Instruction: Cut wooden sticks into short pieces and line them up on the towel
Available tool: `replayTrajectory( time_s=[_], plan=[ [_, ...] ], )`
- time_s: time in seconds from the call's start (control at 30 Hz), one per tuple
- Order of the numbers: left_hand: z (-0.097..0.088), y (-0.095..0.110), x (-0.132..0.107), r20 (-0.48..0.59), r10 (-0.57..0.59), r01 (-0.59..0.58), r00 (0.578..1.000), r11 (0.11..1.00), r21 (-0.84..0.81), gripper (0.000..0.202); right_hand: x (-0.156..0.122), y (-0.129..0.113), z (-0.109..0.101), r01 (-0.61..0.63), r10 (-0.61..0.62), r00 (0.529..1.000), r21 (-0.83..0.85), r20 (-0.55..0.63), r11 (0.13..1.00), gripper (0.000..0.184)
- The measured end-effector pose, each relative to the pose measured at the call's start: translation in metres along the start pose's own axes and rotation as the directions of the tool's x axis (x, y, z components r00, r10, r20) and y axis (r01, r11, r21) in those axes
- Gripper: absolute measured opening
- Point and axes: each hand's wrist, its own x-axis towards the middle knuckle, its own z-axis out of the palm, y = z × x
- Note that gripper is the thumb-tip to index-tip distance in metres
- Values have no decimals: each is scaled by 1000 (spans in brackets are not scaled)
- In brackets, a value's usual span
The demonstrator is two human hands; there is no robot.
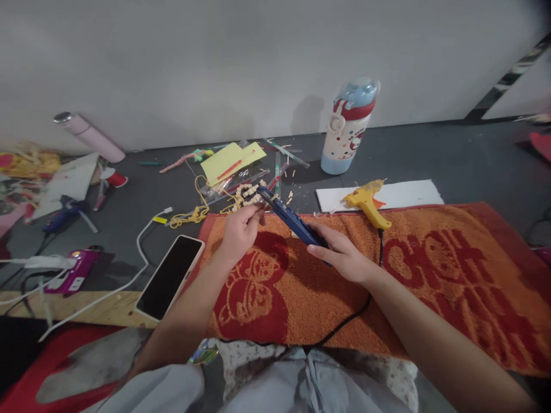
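My right hand [338, 250] is closed around the lower end of a long blue tool with a dark tip [293, 221], tilted up to the left; its exact kind is unclear. Close to that tip, my left hand [241, 229] has thumb and fingers pinched together. Whatever is between them is too small to make out. Just behind the tip lie small cream-coloured pieces [247, 194], some joined in a chain. Both hands are above an orange and red towel [318, 298]. Yellow cord [189, 217] lies tangled left of the pieces.
A yellow glue gun [369, 202] rests on a white board [413, 194], with its black cable crossing the towel. Behind stands a drink bottle [348, 132]. Yellow paper [221, 163] and plastic strips lie centrally. On the left are a phone [171, 278], white cable [142, 252] and pink flask [92, 137].
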Motion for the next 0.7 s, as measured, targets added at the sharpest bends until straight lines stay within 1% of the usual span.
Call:
replayTrajectory(
  time_s=[0.1,0.23,0.43,0.53,0.6,0.7],
  plan=[
    [1,-1,-1,-13,6,-5,1000,999,34,26,0,-1,2,-6,7,1000,14,-13,1000,43],
    [-2,-1,1,22,8,-10,1000,998,68,31,0,0,2,-11,11,1000,30,5,999,48],
    [-9,3,4,76,24,-26,997,999,33,30,-1,0,0,33,-33,999,27,17,999,56],
    [-8,-1,5,111,-2,7,994,999,-49,26,-2,1,-1,52,-53,998,17,21,998,56],
    [-6,-6,6,150,-29,53,988,987,-153,25,-2,1,-2,55,-56,998,21,21,998,56],
    [-3,-12,6,210,-72,133,975,946,-296,29,-2,1,-1,58,-59,998,30,18,998,55]
  ],
)
